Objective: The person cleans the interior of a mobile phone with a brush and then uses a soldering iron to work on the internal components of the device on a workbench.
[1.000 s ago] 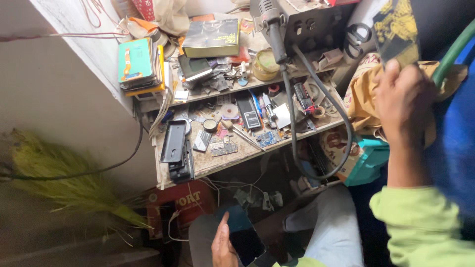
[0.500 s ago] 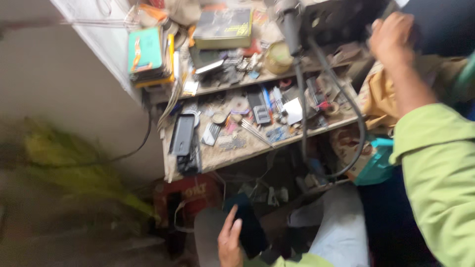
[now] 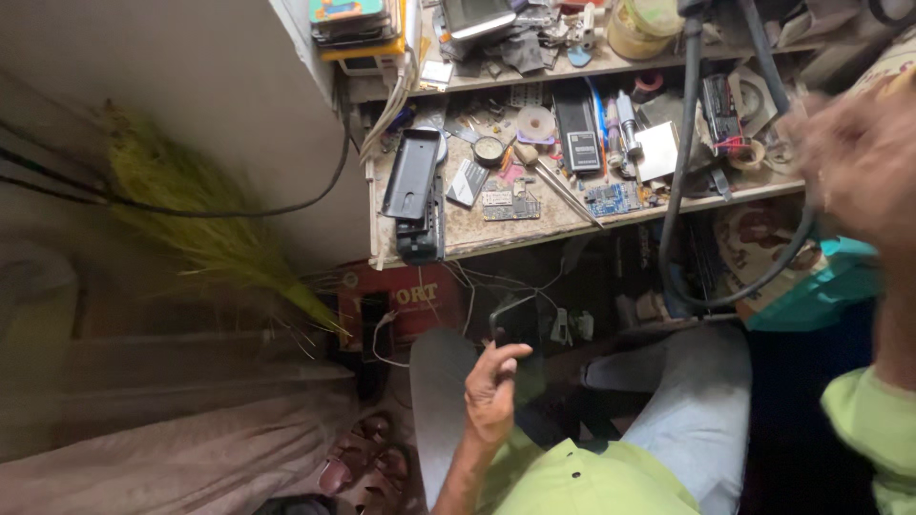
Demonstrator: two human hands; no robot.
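Change since earlier frame: view has tipped down and closed in; worktop (image 3: 534,234) now fills the upper middle, and the right hand (image 3: 859,167) has dropped from the top shelf area to the right edge, level with the worktop.
Left hand (image 3: 491,386): low centre, over the person's lap; grip closed around a dark phone (image 3: 518,348), thumb lying across its face.
Phone position: held upright in front of the knees, below the worktop's front edge, well apart from the clutter above.
Right hand: blurred by motion; cannot tell whether its grip is open or closed, nor whether it holds anything.
Nearest to right hand: thick black cable (image 3: 673,191) looping down off the worktop, and a teal bag (image 3: 821,291) just below the hand.
Worktop contents: black phone back cover (image 3: 412,176) at left front, small circuit board (image 3: 611,198) near the front edge, round tin (image 3: 489,151), scattered small parts.
Under worktop: red box (image 3: 410,300) with wires.
Left side: yellow-green broom (image 3: 205,224) leaning at the wall.
Clothing: lime green sleeve (image 3: 873,424), grey trousers (image 3: 697,420).
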